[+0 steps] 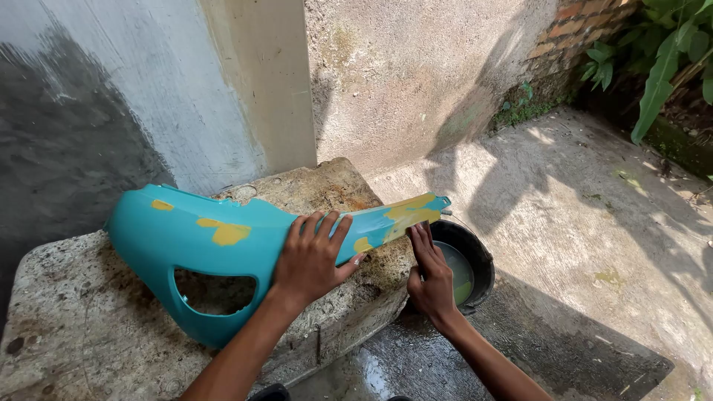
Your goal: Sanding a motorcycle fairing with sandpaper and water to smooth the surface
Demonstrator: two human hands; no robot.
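Teal scooter panel (215,245) lies on stone tabletop (82,327), narrow end over black water bucket (475,260). Left hand (312,256) flat, fingers spread, pressing panel down, no grasp. Right hand (429,275) fingers straight, rubbing yellow filler patch (408,212); whether it holds anything, can't tell. Several patches show, so sanding looks partway.

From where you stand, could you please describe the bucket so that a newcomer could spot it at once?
Start at the rough stone slab against the wall, where the left hand presses on a long turquoise panel with yellow patches. Follow the panel to its narrow tip, by the right hand. Just beyond, down on the wet concrete, stands the black bucket: round, dark-rimmed, holding pale greenish water.
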